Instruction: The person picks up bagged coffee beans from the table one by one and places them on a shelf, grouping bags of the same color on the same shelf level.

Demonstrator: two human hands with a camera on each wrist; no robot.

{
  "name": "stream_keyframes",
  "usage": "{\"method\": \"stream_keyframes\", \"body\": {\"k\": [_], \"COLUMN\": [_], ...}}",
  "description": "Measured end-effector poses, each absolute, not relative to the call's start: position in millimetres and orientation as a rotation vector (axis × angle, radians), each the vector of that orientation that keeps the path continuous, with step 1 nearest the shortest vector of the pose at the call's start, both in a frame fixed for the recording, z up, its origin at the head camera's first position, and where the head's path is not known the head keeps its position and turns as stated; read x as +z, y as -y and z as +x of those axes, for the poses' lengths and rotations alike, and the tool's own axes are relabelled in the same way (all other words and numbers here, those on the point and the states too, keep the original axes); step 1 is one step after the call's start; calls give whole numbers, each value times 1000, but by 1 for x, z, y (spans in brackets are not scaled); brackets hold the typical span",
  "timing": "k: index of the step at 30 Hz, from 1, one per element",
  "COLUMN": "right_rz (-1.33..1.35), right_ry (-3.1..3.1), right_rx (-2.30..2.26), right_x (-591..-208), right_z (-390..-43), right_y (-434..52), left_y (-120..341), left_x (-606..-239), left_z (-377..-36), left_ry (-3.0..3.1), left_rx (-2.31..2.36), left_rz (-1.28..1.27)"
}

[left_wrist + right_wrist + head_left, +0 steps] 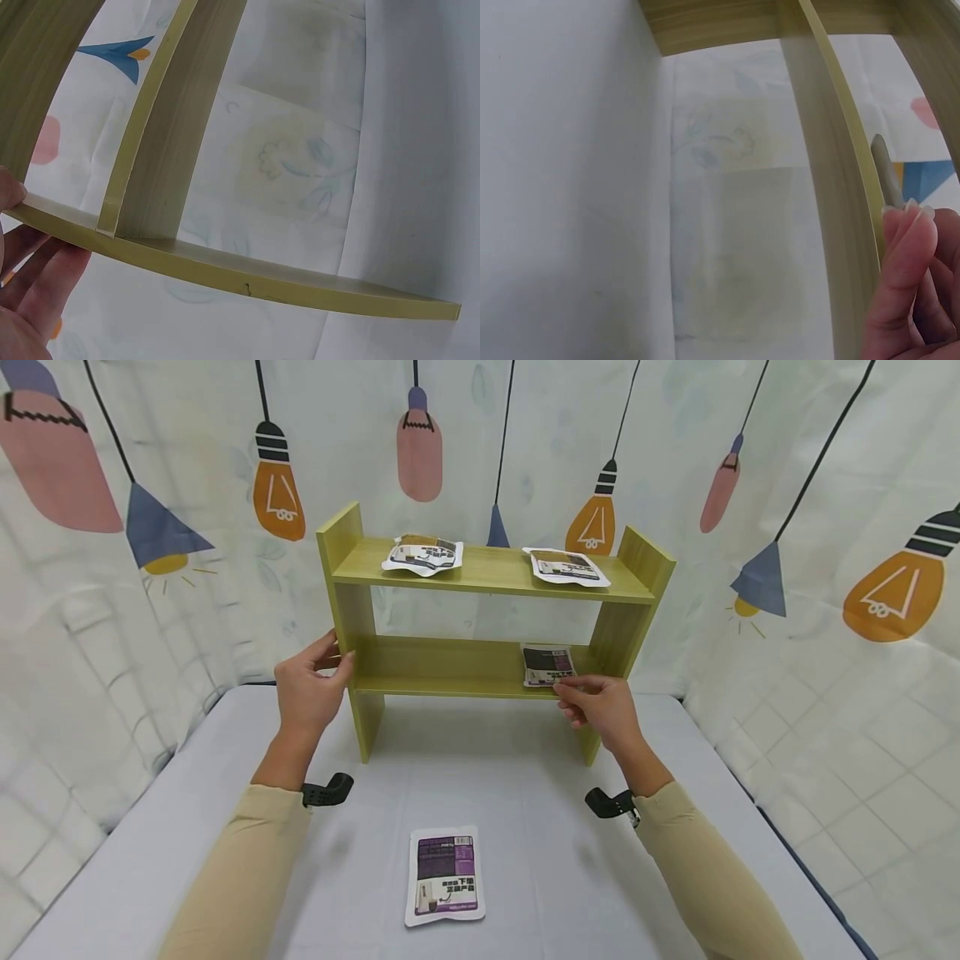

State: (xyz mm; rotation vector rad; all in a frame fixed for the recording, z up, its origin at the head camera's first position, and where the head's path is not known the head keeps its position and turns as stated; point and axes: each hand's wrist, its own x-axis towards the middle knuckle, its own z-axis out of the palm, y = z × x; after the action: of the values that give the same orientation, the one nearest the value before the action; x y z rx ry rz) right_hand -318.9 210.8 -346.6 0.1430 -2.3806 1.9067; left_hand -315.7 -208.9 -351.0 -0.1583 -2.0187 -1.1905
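Centre of the head view: a green wooden shelf [487, 578] standing on a pale grey table [187, 827], two boards between two side panels. Left hand [307, 687] at centre left, wrapped around the shelf's left side panel — thumb on the front edge, fingers behind it; same grasp seen at the lower left of the left wrist view, fingers [34, 277] under the panel edge. Right hand [600, 706] at centre right, at the front edge of the lower board, fingertips pinching the near edge of a purple packet [548, 665] lying on that board near its right end. In the right wrist view, fingertips [907, 232] curled against the board's edge at the lower right, a thin sliver of the packet just above them.

On the top board, two more packets — one toward the left [422, 555], one toward the right [566, 567], well apart. Another purple-and-white packet [445, 874] flat on the table at lower centre, between the two beige sleeves. Behind the shelf, a white curtain [825, 485] printed with hanging bulbs and lamps.
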Motion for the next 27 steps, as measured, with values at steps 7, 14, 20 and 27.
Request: {"method": "stream_keyframes", "body": {"k": [7, 14, 20, 27], "right_rz": [137, 130, 143, 137], "right_ry": [2356, 2325, 2291, 2283], "right_rx": [1907, 1932, 1957, 1962], "right_x": [-350, -353, -358, -365], "right_z": [-318, -313, -307, -299], "right_y": [-211, -209, -206, -204], "left_y": [208, 207, 207, 207], "left_x": [-350, -349, -350, -349], "left_z": [-315, -314, -314, -314], "left_ry": [2025, 2039, 2032, 2029], "left_rx": [-1190, -1183, -1184, -1185], "left_rz": [-159, -148, -136, -136]}}
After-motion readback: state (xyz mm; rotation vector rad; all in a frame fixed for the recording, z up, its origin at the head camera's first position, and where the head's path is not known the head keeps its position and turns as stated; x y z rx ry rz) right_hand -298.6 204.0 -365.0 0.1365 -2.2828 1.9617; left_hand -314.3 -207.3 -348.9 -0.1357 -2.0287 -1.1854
